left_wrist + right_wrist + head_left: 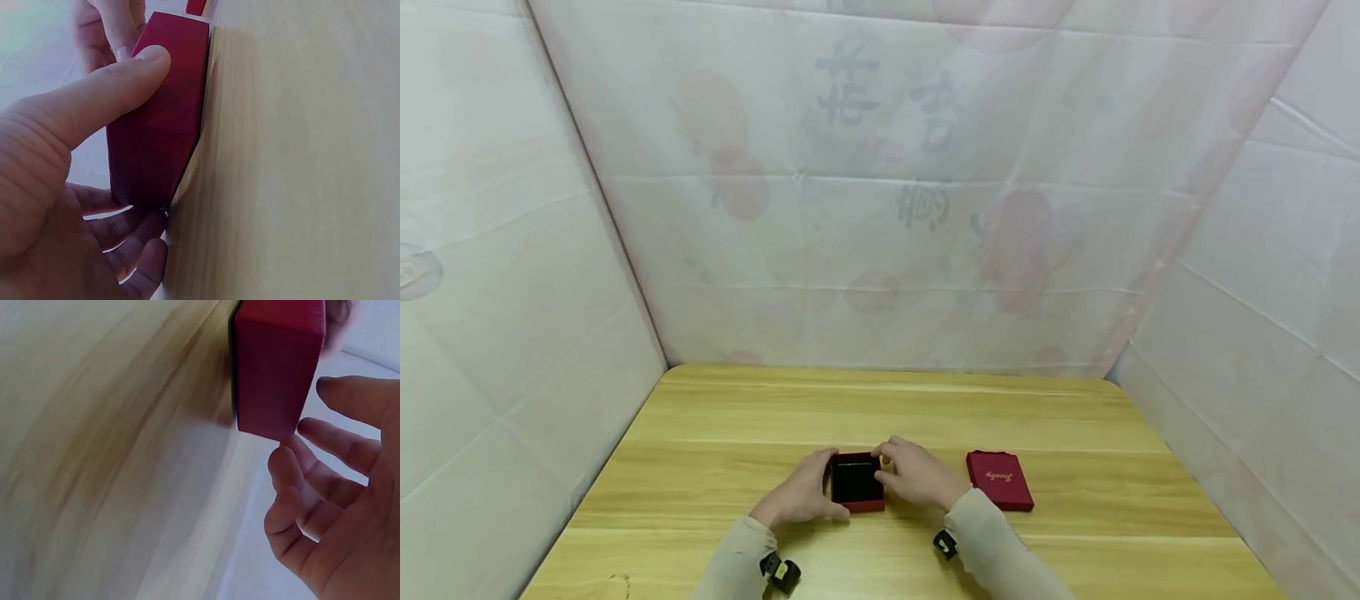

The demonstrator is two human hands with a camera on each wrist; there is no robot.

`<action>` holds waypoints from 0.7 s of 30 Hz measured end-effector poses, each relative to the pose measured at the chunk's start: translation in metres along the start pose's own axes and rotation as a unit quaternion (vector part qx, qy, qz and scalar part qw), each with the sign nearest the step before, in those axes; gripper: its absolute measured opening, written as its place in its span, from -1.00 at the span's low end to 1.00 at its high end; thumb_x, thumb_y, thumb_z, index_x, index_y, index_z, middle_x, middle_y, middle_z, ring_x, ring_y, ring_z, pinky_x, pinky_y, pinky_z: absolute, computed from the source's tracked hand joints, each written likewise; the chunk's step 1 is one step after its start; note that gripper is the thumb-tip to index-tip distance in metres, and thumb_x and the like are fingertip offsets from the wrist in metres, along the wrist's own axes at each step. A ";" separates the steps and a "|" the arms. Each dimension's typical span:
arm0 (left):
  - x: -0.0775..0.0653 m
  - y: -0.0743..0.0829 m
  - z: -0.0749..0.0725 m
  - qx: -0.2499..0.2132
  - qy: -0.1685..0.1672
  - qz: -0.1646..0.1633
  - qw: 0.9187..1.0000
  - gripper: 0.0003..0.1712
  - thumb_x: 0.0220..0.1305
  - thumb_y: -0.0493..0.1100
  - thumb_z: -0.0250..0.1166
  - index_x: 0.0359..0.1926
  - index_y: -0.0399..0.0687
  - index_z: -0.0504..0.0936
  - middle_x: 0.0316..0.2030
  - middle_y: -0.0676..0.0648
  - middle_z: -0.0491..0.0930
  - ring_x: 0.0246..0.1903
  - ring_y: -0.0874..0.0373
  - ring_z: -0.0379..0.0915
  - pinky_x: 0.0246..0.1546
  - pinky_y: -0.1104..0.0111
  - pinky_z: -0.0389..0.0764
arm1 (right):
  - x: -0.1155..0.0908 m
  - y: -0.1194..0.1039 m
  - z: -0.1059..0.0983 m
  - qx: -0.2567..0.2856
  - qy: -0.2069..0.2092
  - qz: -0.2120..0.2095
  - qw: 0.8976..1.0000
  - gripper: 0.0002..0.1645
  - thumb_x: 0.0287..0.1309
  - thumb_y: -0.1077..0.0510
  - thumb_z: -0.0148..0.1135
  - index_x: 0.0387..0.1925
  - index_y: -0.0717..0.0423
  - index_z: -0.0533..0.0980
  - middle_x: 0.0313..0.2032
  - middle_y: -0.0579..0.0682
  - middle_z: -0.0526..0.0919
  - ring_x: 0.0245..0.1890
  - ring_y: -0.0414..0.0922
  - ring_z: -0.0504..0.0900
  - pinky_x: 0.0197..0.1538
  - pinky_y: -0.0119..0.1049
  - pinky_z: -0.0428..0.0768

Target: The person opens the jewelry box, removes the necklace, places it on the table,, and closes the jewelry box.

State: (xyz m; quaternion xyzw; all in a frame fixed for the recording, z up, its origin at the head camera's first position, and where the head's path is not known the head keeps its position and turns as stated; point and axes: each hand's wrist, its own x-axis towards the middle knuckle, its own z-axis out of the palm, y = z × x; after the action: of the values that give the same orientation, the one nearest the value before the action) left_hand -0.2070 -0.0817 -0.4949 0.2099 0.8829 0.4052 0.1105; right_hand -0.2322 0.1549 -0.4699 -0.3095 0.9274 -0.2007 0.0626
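A small red jewelry box (868,506) with a black lining (856,482) lies open-topped on the table. My left hand (803,492) grips it from the left. In the left wrist view the left thumb (134,78) presses the near wall of the box (159,134), while the other fingers reach round its far side. My right hand (917,473) is at the box's right side, its fingertips close to the far right corner. Seen from the right wrist, the right fingers (322,472) are loosely bent beside the box (275,375), with the thumb apart and nothing between them.
A red lid (1000,481) with gold lettering lies on the table to the right of the right hand. The wooden table (737,408) is bounded by pale printed cloth (880,250) at the back and both sides. Each sleeve has a black wrist device.
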 end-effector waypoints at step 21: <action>0.000 0.000 0.002 0.004 0.004 -0.001 1.000 0.18 -0.11 0.07 0.53 0.37 -0.37 0.08 0.28 -0.34 0.19 0.23 -0.24 0.12 0.13 -0.09 0.28 | 0.009 -0.019 0.002 -0.088 -0.042 0.034 0.995 -0.48 0.14 -0.06 0.28 0.04 0.18 0.54 -0.18 -0.03 0.52 -0.33 -0.23 0.52 -0.17 -0.26 0.57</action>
State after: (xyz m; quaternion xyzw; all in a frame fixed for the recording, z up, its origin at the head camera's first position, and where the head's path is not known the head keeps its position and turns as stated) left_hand -0.2066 -0.0801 -0.4960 0.2075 0.8851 0.4026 0.1070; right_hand -0.2281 0.1353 -0.4639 -0.2898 0.9481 -0.1031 0.0809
